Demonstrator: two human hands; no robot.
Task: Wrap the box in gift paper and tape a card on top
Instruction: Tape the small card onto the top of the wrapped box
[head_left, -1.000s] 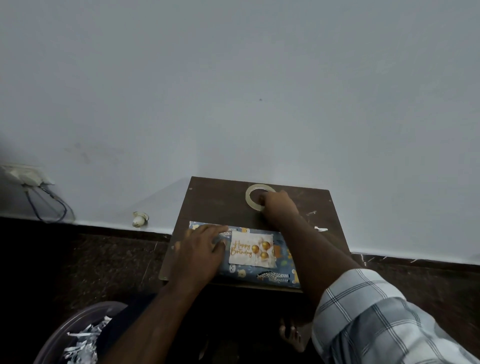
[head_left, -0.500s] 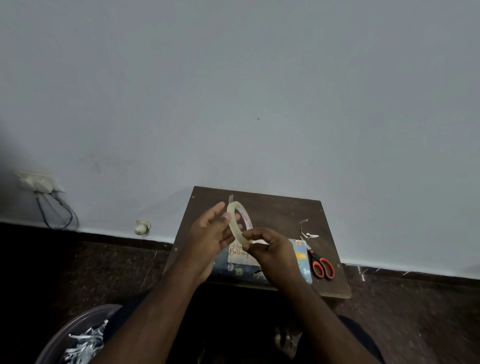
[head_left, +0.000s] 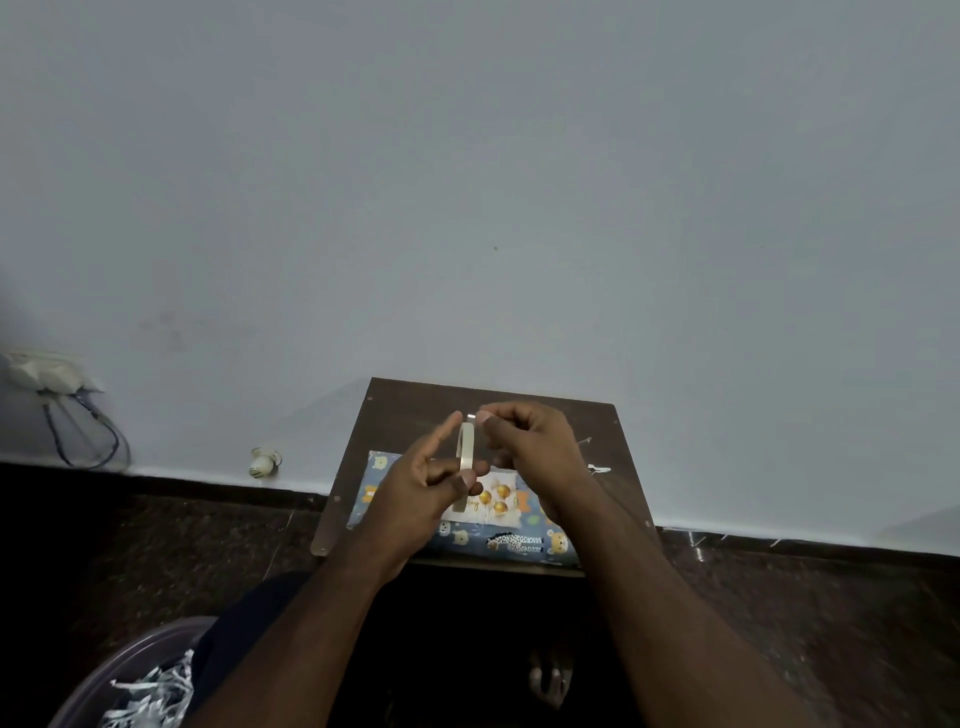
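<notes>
Paper shreds (head_left: 150, 691) fill the tub (head_left: 98, 675). Left hand (head_left: 415, 493) grips the tape roll (head_left: 464, 452); right hand (head_left: 535, 447) pinches its end above the wrapped box (head_left: 509, 543).

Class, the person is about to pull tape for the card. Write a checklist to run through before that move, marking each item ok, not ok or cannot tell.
1. Tape roll held by left hand: ok.
2. Right hand pinches at the roll's top: ok.
3. Tape end actually lifted: cannot tell.
4. Card lies on the wrapped box: ok.
5. Card already taped: cannot tell.
6. Scissors in view: not ok.
</notes>
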